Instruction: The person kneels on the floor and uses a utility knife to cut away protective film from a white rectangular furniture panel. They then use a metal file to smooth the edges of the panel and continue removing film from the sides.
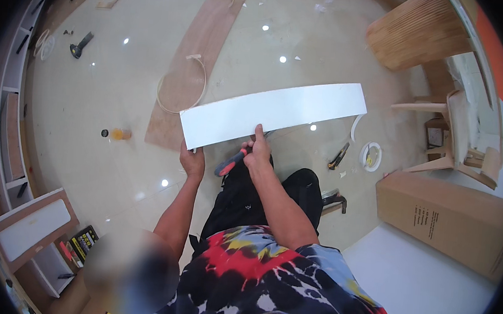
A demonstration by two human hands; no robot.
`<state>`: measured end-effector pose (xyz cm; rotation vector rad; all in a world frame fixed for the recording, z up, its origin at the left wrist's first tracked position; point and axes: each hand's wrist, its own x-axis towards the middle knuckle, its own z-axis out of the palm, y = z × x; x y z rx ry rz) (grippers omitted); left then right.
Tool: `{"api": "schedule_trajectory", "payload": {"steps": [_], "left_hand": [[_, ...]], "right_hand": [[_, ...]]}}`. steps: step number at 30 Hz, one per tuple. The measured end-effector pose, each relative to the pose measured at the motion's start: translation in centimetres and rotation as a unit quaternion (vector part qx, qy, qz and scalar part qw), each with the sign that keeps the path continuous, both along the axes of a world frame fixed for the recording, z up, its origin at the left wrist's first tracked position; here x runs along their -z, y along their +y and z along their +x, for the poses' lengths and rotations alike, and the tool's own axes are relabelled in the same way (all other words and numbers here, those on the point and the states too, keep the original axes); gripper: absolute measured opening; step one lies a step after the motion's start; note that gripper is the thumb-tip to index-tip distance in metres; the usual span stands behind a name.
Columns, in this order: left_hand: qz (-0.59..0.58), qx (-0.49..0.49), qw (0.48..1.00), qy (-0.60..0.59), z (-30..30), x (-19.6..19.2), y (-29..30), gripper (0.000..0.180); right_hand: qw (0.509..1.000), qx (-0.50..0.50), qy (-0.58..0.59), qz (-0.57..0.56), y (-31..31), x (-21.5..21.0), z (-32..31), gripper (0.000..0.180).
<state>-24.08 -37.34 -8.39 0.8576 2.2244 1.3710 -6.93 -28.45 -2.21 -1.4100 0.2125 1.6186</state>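
A long white board (273, 111) is held up over the floor in front of my knees, slanting upward to the right. My left hand (192, 163) grips its lower left corner, the fingers partly hidden beneath it. At the middle of the near edge is my right hand (258, 153), closed around a hand tool with a red-and-grey handle (231, 162). One finger of that hand reaches up onto the board's face. The tool's working end is mostly hidden, so its kind is unclear. A strip of pale edging (356, 127) hangs or lies by the board's right end.
A utility knife (338, 156), a white edging roll (371, 157) and a hammer (335, 201) lie to the right, near a cardboard box (442, 216) and wooden chair (442, 131). Leftward are an orange bottle (121, 134) and black tool (81, 45). Plywood (204, 41) lies ahead.
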Motion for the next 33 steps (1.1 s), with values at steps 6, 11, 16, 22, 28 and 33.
{"api": "schedule_trajectory", "payload": {"steps": [6, 11, 16, 22, 28, 33], "left_hand": [[-0.030, -0.017, 0.999, 0.009, -0.1, 0.1, -0.4, 0.039], [-0.054, -0.016, 0.998, -0.012, 0.4, -1.4, -0.1, 0.037], [-0.031, 0.009, 0.999, 0.008, 0.8, -2.2, 0.4, 0.036], [-0.050, -0.005, 0.996, 0.067, 0.5, -3.5, 1.6, 0.020], [0.043, 0.018, 0.995, 0.089, -0.1, -10.8, 3.4, 0.024], [0.120, 0.036, 0.975, 0.182, -1.4, -16.5, 6.1, 0.040]], "right_hand": [[0.999, 0.022, -0.031, 0.003, -0.1, -1.2, -0.4, 0.028], [0.998, 0.007, -0.059, 0.011, -0.3, -1.2, 0.2, 0.029], [0.999, 0.025, -0.034, 0.020, -0.1, -0.5, 1.1, 0.026], [0.999, 0.008, 0.033, 0.032, 1.6, -1.1, 1.4, 0.032], [0.995, -0.007, 0.012, 0.097, 6.1, -7.5, 1.2, 0.033], [0.987, 0.042, 0.116, 0.101, 7.6, -11.6, 2.1, 0.028]]}}
